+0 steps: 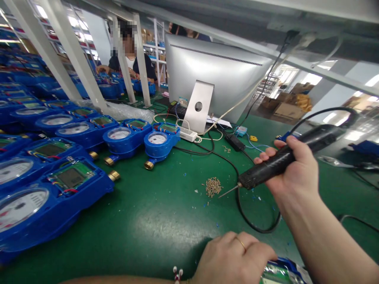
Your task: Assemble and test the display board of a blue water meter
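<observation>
My right hand [296, 169] is wrapped around a black electric screwdriver [269, 165], its thin bit slanting down to the left. The bit's tip shows beside a small pile of brass-coloured screws [213, 187] on the green tabletop [154, 221]. At the bottom edge, my left hand [233, 256], with a ring on one finger, is curled over a blue water meter [284, 270]. Only a corner of that meter, with its green circuit board, is in view; the fingertips are partly hidden.
Rows of blue water meters [74, 177] with brass fittings fill the left side. A silver monitor [213, 75] stands at the back beside a white power strip [188, 135]. The screwdriver's black cable [257, 228] loops over the table. Another person [130, 59] sits beyond the metal posts.
</observation>
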{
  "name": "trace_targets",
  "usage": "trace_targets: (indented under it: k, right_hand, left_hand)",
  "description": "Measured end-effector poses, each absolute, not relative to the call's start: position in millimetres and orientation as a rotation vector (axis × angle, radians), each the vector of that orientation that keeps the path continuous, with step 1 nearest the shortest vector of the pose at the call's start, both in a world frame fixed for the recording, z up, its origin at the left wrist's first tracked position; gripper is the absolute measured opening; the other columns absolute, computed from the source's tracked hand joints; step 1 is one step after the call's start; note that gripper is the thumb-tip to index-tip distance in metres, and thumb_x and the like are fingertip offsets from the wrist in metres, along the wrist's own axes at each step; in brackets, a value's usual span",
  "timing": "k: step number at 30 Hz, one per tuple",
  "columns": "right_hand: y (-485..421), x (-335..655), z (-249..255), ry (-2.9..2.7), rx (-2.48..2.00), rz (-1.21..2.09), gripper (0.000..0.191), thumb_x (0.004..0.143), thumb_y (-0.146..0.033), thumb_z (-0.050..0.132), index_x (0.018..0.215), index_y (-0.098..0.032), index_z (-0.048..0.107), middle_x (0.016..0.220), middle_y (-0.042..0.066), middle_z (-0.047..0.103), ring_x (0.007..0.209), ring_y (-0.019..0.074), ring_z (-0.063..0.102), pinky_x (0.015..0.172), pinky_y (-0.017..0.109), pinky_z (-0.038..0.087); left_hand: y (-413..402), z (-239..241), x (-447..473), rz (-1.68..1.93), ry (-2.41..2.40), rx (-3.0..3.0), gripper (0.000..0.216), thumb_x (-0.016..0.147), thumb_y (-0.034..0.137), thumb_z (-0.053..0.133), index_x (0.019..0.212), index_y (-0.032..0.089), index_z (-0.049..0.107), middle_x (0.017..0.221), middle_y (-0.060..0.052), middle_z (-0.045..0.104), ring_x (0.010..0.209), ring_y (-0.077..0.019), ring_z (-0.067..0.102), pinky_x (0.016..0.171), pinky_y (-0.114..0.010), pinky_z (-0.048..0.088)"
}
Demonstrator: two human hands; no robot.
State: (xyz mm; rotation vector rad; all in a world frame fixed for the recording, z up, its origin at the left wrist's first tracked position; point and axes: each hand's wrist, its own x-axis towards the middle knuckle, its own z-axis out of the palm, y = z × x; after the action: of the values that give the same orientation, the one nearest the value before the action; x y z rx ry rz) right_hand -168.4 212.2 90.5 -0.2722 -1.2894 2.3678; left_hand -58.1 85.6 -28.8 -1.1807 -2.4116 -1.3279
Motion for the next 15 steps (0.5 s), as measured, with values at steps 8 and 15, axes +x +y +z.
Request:
trace_targets:
  k: [8,15]
  right_hand:
    - [198,-173,37,-1.411,0.241,2.317,0.055,0.064,-0.032,0.084,0.096,-0.013,0.043,0.064,0.003,0.043,0.053,0.0205,0.041,0.047,0.026,0.045]
    - [194,-173,21,-1.430,0.358,2.306,0.050,0.075,-0.032,0.081,0.099,-0.012,0.042,0.065,0.003,0.044,0.056,0.0208,0.041,0.049,0.026,0.045]
  left_hand:
    - [86,-25,-56,-1.305,-2.533,-1.157,0.026,0.087,0.043,0.050,0.100,0.023,0.062,0.089,-0.003,0.067,0.079,-0.0223,0.066,0.068,-0.033,0.055]
    - [86,-18,-58,-1.318,-2.631,-1.179,0.022,0.086,0.042,0.052,0.098,0.025,0.062,0.089,-0.002,0.067,0.079,-0.0240,0.066,0.068,-0.039,0.057]
